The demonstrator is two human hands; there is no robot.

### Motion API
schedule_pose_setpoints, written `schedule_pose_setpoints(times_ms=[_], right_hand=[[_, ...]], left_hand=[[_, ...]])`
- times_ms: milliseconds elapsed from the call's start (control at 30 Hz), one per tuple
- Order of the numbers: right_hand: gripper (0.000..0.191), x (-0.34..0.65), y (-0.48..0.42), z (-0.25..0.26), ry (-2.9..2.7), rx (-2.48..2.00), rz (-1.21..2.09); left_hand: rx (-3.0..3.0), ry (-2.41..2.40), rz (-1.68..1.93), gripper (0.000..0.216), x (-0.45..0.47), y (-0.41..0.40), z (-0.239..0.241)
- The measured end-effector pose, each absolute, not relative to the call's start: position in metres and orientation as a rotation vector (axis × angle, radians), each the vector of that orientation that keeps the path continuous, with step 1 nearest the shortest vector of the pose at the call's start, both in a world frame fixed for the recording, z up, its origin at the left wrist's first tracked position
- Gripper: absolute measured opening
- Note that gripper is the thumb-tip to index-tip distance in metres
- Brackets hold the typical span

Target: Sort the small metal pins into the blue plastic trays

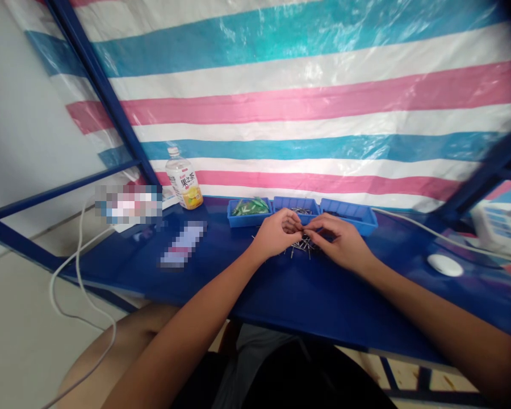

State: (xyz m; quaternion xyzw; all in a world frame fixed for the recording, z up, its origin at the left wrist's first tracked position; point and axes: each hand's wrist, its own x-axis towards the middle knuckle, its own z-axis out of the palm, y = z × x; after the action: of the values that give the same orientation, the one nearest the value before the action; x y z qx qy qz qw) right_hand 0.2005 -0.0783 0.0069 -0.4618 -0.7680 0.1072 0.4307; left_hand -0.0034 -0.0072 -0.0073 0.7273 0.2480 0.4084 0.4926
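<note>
My left hand [280, 233] and my right hand [338, 240] meet fingertip to fingertip over the blue table [276, 295]. Both are closed in a pinch, and whatever lies between the fingertips is too small and too hidden to name. Just below them is a loose pile of thin silvery metal pins [298, 246], partly covered by the fingers. Behind the hands stand three blue bins in a row. The left bin [250, 220] holds green items, the middle bin [296, 203] more metal pins, and the right bin [368, 222] a few dark pieces.
A fruit tea bottle [184, 180] stands at the back left, near a blurred phone-like object [183, 244]. On the right lies a white rounded object [445, 265] by a white cable [426, 230]. Blue frame posts and a striped plastic sheet [298, 108] enclose the table.
</note>
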Motion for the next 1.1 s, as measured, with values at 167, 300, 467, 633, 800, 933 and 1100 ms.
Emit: schedule_pose_setpoints(times_ms=[167, 300, 467, 633, 800, 933, 1100], right_hand=[[0.019, 0.2040, -0.0732, -0.0023, -1.815, -1.262, 0.368], [0.013, 0.2031, -0.0739, -0.0032, -1.816, -1.256, 0.417], [0.022, 0.2021, -0.0760, -0.0019, -1.847, -1.238, 0.375], [0.023, 0.2016, -0.0773, 0.0012, -1.869, -1.226, 0.288], [0.009, 0.2029, -0.0765, 0.0037, -1.812, -1.258, 0.263], [0.011, 0.2059, -0.0726, 0.0005, -1.815, -1.241, 0.320], [0.015, 0.2070, -0.0707, -0.0030, -1.838, -1.235, 0.389]], left_hand=[[1.736, 0.598, 1.007, 0.028, -0.0023, -0.0071, -0.0066], [1.710, 0.579, 0.998, 0.032, -0.0015, -0.0075, -0.0058], [1.670, 0.536, 0.977, 0.040, -0.0003, -0.0059, -0.0066], [1.751, 0.602, 0.986, 0.038, -0.0020, -0.0066, -0.0066], [1.833, 0.667, 0.884, 0.036, -0.0060, -0.0096, -0.0046], [1.911, 0.627, 0.916, 0.031, -0.0066, -0.0081, -0.0045], [1.891, 0.658, 0.955, 0.026, -0.0054, -0.0052, -0.0063]])
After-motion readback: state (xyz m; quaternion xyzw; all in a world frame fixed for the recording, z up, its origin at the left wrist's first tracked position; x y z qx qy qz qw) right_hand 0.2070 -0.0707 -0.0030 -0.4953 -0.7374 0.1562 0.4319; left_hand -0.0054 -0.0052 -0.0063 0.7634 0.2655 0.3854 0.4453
